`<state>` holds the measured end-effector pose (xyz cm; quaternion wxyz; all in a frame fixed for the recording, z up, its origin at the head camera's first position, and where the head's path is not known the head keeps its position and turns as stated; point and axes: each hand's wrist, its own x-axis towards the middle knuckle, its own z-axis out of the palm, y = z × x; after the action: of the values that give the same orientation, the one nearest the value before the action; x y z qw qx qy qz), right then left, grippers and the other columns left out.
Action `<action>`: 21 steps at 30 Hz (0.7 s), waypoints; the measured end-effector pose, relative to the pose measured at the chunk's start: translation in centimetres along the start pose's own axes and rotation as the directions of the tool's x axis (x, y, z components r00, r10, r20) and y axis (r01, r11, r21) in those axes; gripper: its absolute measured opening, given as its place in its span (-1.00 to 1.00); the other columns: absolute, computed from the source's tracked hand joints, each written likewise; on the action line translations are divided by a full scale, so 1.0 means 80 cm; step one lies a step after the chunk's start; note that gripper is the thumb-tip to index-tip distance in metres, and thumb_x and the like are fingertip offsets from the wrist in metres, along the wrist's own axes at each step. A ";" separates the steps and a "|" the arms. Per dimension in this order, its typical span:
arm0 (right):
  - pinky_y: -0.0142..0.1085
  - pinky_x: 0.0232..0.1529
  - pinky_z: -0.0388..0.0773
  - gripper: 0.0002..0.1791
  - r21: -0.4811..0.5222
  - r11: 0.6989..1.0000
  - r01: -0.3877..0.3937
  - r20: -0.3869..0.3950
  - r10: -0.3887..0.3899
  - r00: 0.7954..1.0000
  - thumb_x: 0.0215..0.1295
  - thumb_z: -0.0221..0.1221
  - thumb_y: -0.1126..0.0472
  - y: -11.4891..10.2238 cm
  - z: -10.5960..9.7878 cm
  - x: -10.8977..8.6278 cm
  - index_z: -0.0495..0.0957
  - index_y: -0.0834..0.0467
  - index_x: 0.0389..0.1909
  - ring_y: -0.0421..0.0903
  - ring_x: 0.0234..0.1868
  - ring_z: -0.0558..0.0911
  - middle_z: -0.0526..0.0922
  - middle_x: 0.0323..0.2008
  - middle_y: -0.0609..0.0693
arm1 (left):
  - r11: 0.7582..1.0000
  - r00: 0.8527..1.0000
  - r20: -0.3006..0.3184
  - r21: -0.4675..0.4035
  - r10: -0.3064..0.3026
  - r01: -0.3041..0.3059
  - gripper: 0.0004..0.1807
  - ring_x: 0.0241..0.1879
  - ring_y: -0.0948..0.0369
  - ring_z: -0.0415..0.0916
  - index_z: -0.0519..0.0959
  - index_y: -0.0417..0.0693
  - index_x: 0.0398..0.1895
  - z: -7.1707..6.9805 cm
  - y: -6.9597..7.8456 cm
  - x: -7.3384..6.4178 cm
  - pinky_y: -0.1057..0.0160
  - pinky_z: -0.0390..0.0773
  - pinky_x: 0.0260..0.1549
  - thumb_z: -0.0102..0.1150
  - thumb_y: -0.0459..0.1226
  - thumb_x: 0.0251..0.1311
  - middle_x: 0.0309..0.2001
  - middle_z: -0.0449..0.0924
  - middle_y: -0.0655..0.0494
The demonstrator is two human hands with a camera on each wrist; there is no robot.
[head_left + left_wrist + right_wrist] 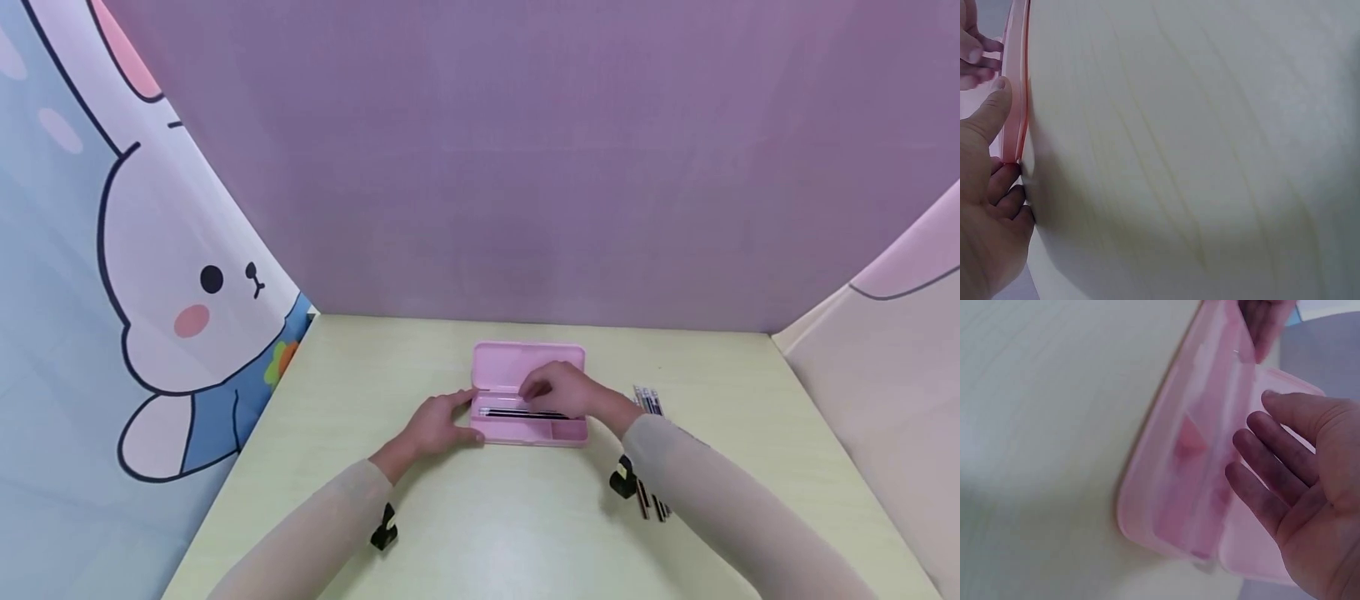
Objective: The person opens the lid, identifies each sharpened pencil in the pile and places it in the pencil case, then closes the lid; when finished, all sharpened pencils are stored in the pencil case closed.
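A pink pencil case (517, 430) lies on the table with its lid (498, 362) tipped back. Dark pencils (510, 412) lie lengthwise in its long compartment. At the case's left end, my left hand (435, 427) grips it between thumb and fingers; the left wrist view shows the thumb (994, 109) along its side and the fingers curled at the corner. My right hand (562, 390) hovers over the hinge side of the case. In the right wrist view its fingers (1269, 465) are loosely bent and apart, with nothing between them.
More pencils (651, 400) lie in a loose bundle right of the case, partly hidden under my right forearm. A purple panel (525, 167) stands along the table's back edge. Printed cloth with a rabbit (187, 275) borders the left side, and pale cloth (885, 358) the right.
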<state>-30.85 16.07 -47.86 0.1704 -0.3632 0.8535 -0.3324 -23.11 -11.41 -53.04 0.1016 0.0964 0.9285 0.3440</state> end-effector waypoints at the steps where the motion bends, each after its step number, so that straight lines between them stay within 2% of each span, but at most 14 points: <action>1: -0.25 0.00 0.73 -0.83 0.012 1.000 0.009 -0.005 -0.009 1.000 0.28 0.36 0.34 0.002 -0.005 -0.003 0.76 0.23 -0.12 -0.10 -0.12 0.76 0.81 -0.19 0.03 | 1.000 1.000 0.000 0.002 -0.003 0.003 0.00 0.50 -0.07 0.28 0.32 0.03 0.55 0.000 0.001 0.000 -0.09 0.33 0.47 0.56 0.06 0.03 0.46 0.42 0.00; 5: -0.17 0.07 0.73 -0.73 0.092 0.996 0.013 -0.021 -0.011 1.000 0.28 0.36 0.35 0.007 -0.029 -0.019 0.72 0.30 -0.01 -0.02 -0.06 0.75 0.79 -0.13 0.11 | 1.000 1.000 -0.006 0.008 -0.006 0.006 0.00 0.50 -0.06 0.28 0.32 0.01 0.54 0.001 0.003 0.002 -0.09 0.33 0.47 0.56 0.04 0.04 0.46 0.42 0.00; 7: -0.17 0.08 0.72 -0.68 0.128 0.992 -0.017 -0.027 0.021 0.999 0.29 0.36 0.35 0.009 -0.040 -0.031 0.68 0.33 0.06 0.01 -0.03 0.74 0.76 -0.09 0.14 | 1.000 1.000 -0.009 0.013 -0.011 0.011 -0.01 0.50 -0.05 0.29 0.33 0.01 0.54 0.001 0.004 0.002 -0.08 0.33 0.47 0.56 0.04 0.04 0.45 0.42 0.01; 11: -0.12 -0.04 0.75 -0.60 0.171 0.980 -0.107 -0.047 0.116 0.992 0.33 0.34 0.31 0.013 -0.062 -0.064 0.62 0.34 0.15 0.01 -0.04 0.72 0.73 -0.03 0.19 | 0.999 1.000 -0.015 0.032 -0.007 0.007 -0.01 0.49 -0.04 0.31 0.34 0.03 0.54 0.002 0.005 0.001 -0.08 0.35 0.46 0.56 0.04 0.03 0.45 0.44 0.02; 16: 0.05 -0.14 0.76 -0.53 0.196 0.963 -0.187 -0.080 0.206 0.975 0.36 0.34 0.21 0.030 -0.087 -0.109 0.57 0.30 0.22 0.00 -0.06 0.73 0.70 0.03 0.29 | 0.999 1.000 -0.021 0.041 0.001 0.000 -0.02 0.47 -0.08 0.33 0.35 0.05 0.53 0.002 0.005 0.000 -0.11 0.36 0.45 0.56 0.07 0.03 0.43 0.46 0.01; 21: 0.01 -0.17 0.78 -0.49 0.186 0.958 -0.220 -0.134 0.246 0.960 0.37 0.34 0.15 0.059 -0.103 -0.152 0.55 0.30 0.25 -0.01 -0.07 0.74 0.68 0.06 0.31 | 1.000 1.000 -0.017 0.031 0.002 -0.002 -0.01 0.48 -0.10 0.31 0.35 0.06 0.53 0.004 0.005 -0.001 -0.15 0.35 0.45 0.56 0.07 0.02 0.45 0.44 0.00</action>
<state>-29.37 31.05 -44.56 0.1718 -0.2171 0.8697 -0.4087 -22.89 -10.98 -52.98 0.0918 0.0959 0.9345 0.3304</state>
